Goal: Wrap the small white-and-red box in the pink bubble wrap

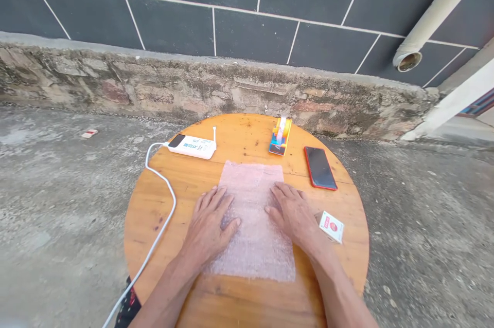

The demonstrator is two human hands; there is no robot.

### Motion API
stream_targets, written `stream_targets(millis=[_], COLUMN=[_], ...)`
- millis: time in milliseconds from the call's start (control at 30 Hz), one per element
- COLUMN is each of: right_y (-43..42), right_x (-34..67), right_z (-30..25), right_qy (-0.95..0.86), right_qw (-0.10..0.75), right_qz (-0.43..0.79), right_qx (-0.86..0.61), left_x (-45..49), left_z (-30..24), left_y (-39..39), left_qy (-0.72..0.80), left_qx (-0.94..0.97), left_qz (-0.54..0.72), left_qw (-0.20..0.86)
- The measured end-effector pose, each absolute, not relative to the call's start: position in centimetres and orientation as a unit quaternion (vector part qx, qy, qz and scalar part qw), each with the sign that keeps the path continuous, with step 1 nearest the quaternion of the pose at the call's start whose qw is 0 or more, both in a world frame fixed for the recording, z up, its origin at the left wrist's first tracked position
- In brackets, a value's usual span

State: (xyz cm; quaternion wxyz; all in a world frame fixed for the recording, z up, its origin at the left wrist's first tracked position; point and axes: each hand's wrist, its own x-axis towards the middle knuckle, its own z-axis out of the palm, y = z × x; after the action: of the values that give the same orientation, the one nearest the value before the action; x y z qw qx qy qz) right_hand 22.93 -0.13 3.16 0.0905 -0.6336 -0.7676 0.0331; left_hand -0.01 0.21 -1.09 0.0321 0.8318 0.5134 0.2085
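A pinkish sheet of bubble wrap [252, 230] lies flat on the round wooden table [154, 225] in front of me. My left hand [210, 222] rests palm down on its left edge, fingers stretched out and thumb pointing inward. On the opposite edge lies my right hand [291, 212], also palm down with fingers extended. Both hands hold nothing. Close to my right wrist stands a small white box [331, 226] with a red print, partly hidden by the forearm.
At the table's back sit a tape dispenser [280, 136] and a white power bank [193, 146], whose cable [170, 204] runs down the left side. A red-edged phone [320, 167] lies at right. Behind are a stone ledge [193, 91] and a drainpipe [436, 14].
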Motion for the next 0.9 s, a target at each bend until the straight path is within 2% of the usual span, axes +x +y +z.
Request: stream_targets(millis=[300,567,700,900], right_y=[-0.4,-1.8,-4.8,-8.5], right_x=[22.3,24.0,26.9,31.7], right_z=[3.0,5.5,6.4,2.8], right_qy=[-0.82,-0.768,-0.731,-0.696], right_qw=[0.112,0.299,0.288,0.223], right_qz=[0.072,0.033,-0.002,-0.005], right_qx=[-0.557,-0.565,-0.618,-0.682], left_x=[-0.1,-0.2,-0.3,-0.4], left_z=[-1.2,-1.2,-0.9,-1.0], left_y=[0.2,0.2,0.1,0.2], left_qy=[0.513,0.507,0.507,0.515], left_qx=[0.829,0.827,0.815,0.8], left_qz=[0.216,0.236,0.27,0.295], left_qw=[0.043,0.056,0.077,0.087])
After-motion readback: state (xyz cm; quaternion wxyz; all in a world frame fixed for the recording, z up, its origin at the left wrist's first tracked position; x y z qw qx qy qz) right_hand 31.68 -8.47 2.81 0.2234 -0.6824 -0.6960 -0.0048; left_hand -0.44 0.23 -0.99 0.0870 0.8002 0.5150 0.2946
